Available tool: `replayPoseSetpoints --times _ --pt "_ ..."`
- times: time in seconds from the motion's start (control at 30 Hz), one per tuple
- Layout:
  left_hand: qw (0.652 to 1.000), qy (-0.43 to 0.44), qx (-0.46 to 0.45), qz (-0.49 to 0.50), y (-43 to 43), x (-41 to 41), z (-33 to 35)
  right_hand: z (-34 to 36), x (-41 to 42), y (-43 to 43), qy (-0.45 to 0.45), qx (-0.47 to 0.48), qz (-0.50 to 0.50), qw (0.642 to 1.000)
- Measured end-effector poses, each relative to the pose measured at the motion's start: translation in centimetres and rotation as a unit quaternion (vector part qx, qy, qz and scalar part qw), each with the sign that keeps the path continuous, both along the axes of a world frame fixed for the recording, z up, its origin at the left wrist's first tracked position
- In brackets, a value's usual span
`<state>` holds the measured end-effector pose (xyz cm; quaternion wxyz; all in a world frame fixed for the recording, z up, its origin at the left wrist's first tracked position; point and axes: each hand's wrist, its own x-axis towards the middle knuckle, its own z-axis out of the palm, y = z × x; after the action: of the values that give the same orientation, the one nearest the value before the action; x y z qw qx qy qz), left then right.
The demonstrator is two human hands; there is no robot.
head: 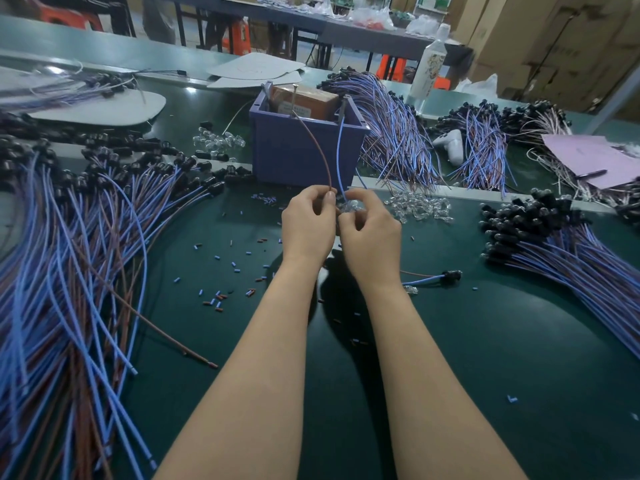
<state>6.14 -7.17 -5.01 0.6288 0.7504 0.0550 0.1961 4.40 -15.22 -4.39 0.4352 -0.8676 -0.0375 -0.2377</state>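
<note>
Head view: both hands meet just in front of the blue bin [304, 157], above the green desk [485, 358]. The left hand [306, 225] has its grip closed on the brown wire [317, 150], thumb and forefinger pinching its near end; from there the wire arcs up and away to the bin's rim. The right hand [369, 232] has its grip curled round the blue wire [338, 157] and a clear bulb [350, 205] (the bulb is mostly hidden among the fingertips), and this wire also rises to the rim. The fingertips of the two hands are close together; whether they touch, I cannot tell.

A brown box [304, 98] sits inside the bin. A heap of loose clear bulbs [420, 206] lies just right of the hands. Big bundles of blue and brown leads with black sockets spread over the desk, one on the left [69, 254] and one on the right [571, 251]. A single lead with a black socket [450, 274] lies near the right wrist. Short snipped bits of insulation [221, 296] are scattered left of the forearms.
</note>
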Motion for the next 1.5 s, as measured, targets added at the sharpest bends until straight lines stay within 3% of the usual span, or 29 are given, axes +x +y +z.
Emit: replayPoseSetpoints --times 0.6,1.5 --pt "0.998 -0.021 0.047 0.024 -0.44 -0.49 -0.21 -0.26 0.12 -0.12 0.015 -0.001 -0.002 1.0" --pt "1.0 0.002 0.01 -0.009 0.12 -0.03 -0.28 -0.1 -0.11 0.04 0.008 -0.006 0.01 1.0"
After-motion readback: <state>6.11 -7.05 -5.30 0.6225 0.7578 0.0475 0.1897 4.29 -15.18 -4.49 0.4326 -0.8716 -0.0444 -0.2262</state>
